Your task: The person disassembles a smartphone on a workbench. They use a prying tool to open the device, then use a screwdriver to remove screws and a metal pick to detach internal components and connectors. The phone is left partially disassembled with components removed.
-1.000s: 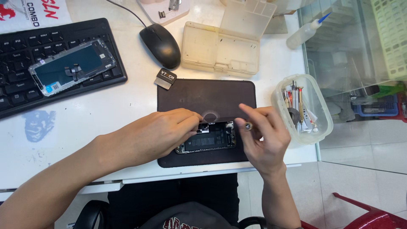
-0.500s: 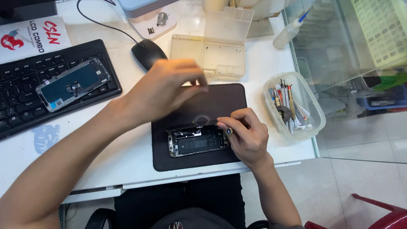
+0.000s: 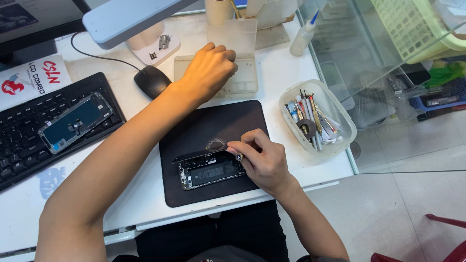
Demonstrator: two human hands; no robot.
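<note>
Two hands at work over an opened phone on a dark mat.

The opened black phone with its battery showing [image 3: 209,171] lies on the dark rectangular mat [image 3: 213,126] on the white surface [image 3: 145,204]. The right hand [image 3: 262,162] rests at its right edge, fingers [image 3: 244,147] pinched narrow on a small metal-tipped tool [image 3: 238,156]. The left hand [image 3: 208,70], fingers curled, reaches into the clear plastic compartment tray [image 3: 242,85], well apart from the phone.

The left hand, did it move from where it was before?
Yes. The left hand went from the opened phone on the dark mat up to the clear parts tray beyond it.
</note>
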